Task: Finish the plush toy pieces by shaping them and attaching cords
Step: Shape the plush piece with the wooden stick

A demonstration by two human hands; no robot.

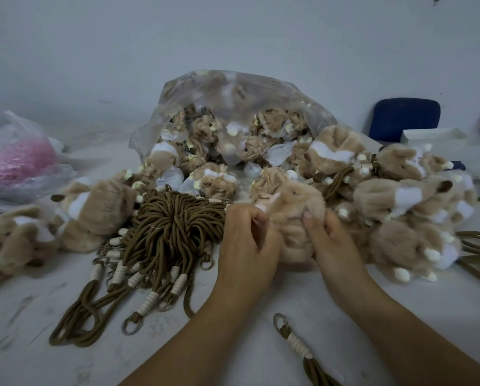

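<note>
Head view: both hands, left hand (248,240) and right hand (326,235), pinch a tan, fuzzy, rumpled plush piece (294,215) between them.

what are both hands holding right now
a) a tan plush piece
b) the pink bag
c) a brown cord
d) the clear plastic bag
a: the left hand and right hand both grip the tan plush piece, while the bundle of brown cords lies to the left of them.
</note>
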